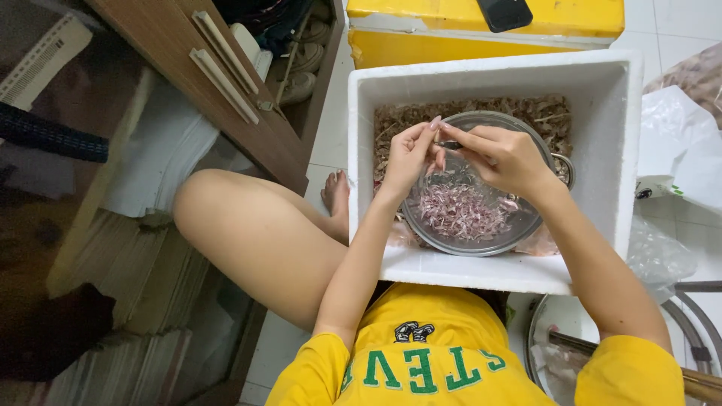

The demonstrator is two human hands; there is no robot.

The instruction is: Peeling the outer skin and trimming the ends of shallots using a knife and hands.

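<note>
Peeling over the metal bowl (481,244) inside the white foam box (602,83), my left hand (410,154) pinches a small shallot (438,143) while my right hand (500,154) keeps its grip on a little knife (449,145). Best, I judge, to keep both low so purple skins (460,210) drop into the bowl.

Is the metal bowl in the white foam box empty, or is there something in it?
Not empty. The metal bowl holds a shallow heap of purple peeled pieces across its bottom; much of its inner wall shows bare.
</note>
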